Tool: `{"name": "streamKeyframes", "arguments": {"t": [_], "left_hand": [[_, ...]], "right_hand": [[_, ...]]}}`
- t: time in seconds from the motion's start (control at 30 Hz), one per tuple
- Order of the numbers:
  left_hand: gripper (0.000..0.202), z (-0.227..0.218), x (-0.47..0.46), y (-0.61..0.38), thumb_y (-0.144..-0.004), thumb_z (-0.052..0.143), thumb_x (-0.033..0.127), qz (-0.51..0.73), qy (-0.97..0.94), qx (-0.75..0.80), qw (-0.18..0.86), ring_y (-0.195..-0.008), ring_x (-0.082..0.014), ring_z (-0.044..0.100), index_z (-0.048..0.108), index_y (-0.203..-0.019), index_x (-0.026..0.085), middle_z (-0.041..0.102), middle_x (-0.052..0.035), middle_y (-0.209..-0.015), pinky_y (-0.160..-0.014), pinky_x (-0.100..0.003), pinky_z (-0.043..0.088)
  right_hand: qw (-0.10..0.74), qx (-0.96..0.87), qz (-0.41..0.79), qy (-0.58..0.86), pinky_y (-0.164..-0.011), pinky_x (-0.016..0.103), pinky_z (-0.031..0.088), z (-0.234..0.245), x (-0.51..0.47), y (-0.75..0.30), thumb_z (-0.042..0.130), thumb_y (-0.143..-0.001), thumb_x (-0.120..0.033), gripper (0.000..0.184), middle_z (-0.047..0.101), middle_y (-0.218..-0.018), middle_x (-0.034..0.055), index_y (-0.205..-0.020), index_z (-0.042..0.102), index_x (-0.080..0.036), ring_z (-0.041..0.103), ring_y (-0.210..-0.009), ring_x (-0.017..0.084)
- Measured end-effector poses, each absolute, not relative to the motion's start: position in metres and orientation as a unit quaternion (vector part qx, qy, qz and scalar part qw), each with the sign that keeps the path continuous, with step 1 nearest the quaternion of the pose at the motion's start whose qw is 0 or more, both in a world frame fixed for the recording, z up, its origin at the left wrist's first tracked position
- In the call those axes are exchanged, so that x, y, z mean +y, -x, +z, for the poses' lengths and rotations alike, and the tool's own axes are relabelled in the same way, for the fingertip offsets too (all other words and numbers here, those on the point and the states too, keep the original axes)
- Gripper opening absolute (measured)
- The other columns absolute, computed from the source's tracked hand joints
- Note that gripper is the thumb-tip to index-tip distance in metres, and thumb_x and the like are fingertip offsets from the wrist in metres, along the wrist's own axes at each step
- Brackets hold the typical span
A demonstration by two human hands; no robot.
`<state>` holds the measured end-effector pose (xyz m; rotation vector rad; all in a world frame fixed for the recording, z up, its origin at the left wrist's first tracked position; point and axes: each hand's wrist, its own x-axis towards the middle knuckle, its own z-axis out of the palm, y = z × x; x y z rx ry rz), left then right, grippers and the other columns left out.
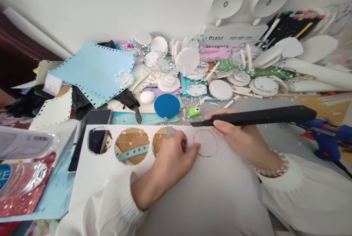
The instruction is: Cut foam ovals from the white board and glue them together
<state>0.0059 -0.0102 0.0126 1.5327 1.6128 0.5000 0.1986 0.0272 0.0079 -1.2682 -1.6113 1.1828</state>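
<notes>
A large white foam board lies in front of me with three round holes cut in a row and a drawn circle to their right. My left hand rests on the board over the third hole, thumb stretched toward the drawn circle, the other fingers bent and partly hidden. In my right hand is a black utility knife, gripped near its blade end. The blade points left, just above the board's far edge. A blue round lid and a small green paper punch sit beyond that edge.
White foam discs with wire and beads crowd the back of the table. A blue glue gun lies at right. Left are a phone, a light blue punched sheet and a plastic bottle. A twin-lamp emergency light stands against the wall.
</notes>
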Motion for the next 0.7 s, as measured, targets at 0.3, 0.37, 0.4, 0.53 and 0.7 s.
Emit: {"name": "streamKeyframes", "arguments": {"t": [0.3, 0.37, 0.4, 0.53, 0.7], "left_hand": [[0.037, 0.016, -0.012, -0.004, -0.077, 0.061, 0.048, 0.145, -0.641, 0.634, 0.407, -0.054, -0.0140, 0.040, 0.036, -0.064, 0.023, 0.047, 0.0033, -0.058, -0.051, -0.027, 0.024], [0.037, 0.015, -0.013, -0.003, -0.078, 0.060, 0.048, 0.148, -0.640, 0.632, 0.411, -0.055, -0.0142, 0.041, 0.037, -0.064, 0.023, 0.047, 0.0033, -0.059, -0.051, -0.027, 0.024], [0.036, 0.015, -0.013, -0.003, -0.078, 0.060, 0.047, 0.149, -0.639, 0.632, 0.413, -0.055, -0.0143, 0.041, 0.037, -0.064, 0.023, 0.047, 0.0032, -0.059, -0.051, -0.027, 0.024], [0.036, 0.017, -0.013, -0.002, -0.078, 0.061, 0.047, 0.153, -0.633, 0.634, 0.417, -0.055, -0.0143, 0.040, 0.037, -0.064, 0.023, 0.047, 0.0032, -0.059, -0.051, -0.027, 0.025], [0.036, 0.017, -0.014, -0.003, -0.077, 0.062, 0.047, 0.152, -0.632, 0.636, 0.415, -0.054, -0.0143, 0.040, 0.037, -0.065, 0.023, 0.047, 0.0031, -0.059, -0.051, -0.027, 0.024]], "right_hand": [[0.241, -0.730, 0.485, 0.416, -0.045, 0.030, 0.030, 0.036, 0.046, -0.210, 0.070, -0.075, -0.044, 0.019, 0.061, -0.070, 0.0010, -0.085, 0.070, -0.027, 0.047, -0.054, 0.016], [0.217, -0.748, 0.482, 0.401, -0.047, 0.030, 0.032, 0.041, 0.053, -0.208, 0.069, -0.076, -0.040, 0.016, 0.061, -0.071, 0.0006, -0.084, 0.070, -0.027, 0.049, -0.056, 0.016], [0.203, -0.755, 0.481, 0.397, -0.048, 0.030, 0.033, 0.043, 0.056, -0.206, 0.069, -0.076, -0.038, 0.015, 0.061, -0.071, 0.0003, -0.084, 0.069, -0.026, 0.049, -0.057, 0.016], [0.159, -0.770, 0.492, 0.373, -0.050, 0.028, 0.036, 0.054, 0.067, -0.200, 0.070, -0.076, -0.038, 0.016, 0.064, -0.071, -0.0006, -0.083, 0.070, -0.023, 0.052, -0.059, 0.015], [0.116, -0.785, 0.489, 0.362, -0.053, 0.025, 0.038, 0.063, 0.079, -0.195, 0.072, -0.076, -0.036, 0.016, 0.063, -0.072, -0.0033, -0.085, 0.071, -0.023, 0.052, -0.058, 0.011]]}}
